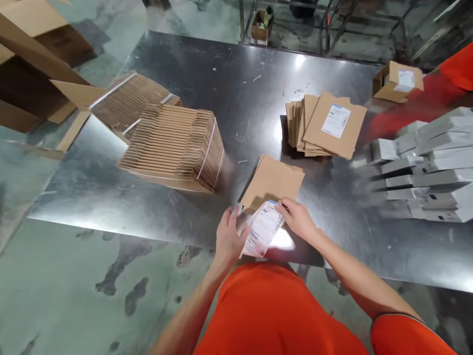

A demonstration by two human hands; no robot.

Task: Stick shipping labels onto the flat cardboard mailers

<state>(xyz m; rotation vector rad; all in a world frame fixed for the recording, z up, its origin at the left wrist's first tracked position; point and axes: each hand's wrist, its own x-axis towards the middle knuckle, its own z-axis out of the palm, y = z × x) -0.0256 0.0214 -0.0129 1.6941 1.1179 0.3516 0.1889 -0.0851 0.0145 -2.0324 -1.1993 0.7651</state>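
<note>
A strip of printed shipping labels (265, 224) lies slanted between my hands at the table's near edge. My right hand (297, 217) pinches its upper right corner between thumb and fingers. On the strip's left side is my left hand (229, 239), fingers bent and thumb over the strip's edge, holding it; the palm side is hidden. Just beyond the strip, a flat brown cardboard mailer (275, 182) rests on the table, its near edge partly covered by the labels. Further right sits a loose stack of flat cardboard mailers (334, 125), the top one bearing a white label (336, 120).
Strapped bundles of folded cardboard (172, 148) stand on the metal table (177, 59) at left. Stacked white boxes (428, 170) occupy the right side, near a small open carton (401, 81) and another person's red sleeve (458, 66). Large open cartons (40, 64) are at far left.
</note>
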